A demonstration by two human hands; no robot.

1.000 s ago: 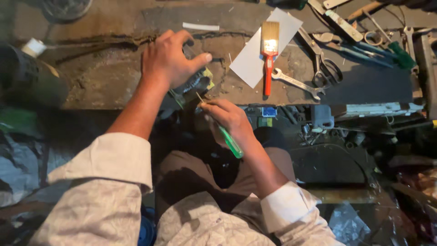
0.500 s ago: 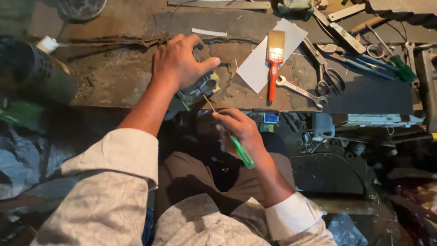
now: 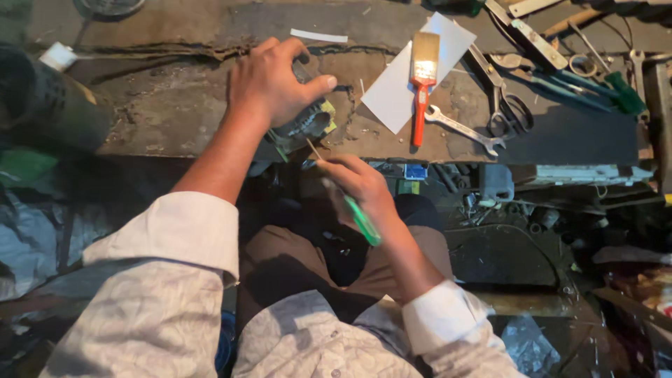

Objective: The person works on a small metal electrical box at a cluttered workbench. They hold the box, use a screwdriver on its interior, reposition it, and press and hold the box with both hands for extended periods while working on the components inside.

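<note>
My left hand grips a dark round metal part with windings at the front edge of the worn workbench. My right hand is closed around a green-handled screwdriver. Its thin shaft points up and left, and its tip touches the underside of the metal part, just below my left thumb. Most of the part is hidden under my left palm.
A red-handled paintbrush lies on a white sheet. Beside it are a wrench, scissors and several other hand tools at the right. A dark cylinder stands at the left. Clutter fills the space under the bench.
The view shifted slightly. My right hand and the screwdriver stayed at the part, and my left hand kept its grip on it.
</note>
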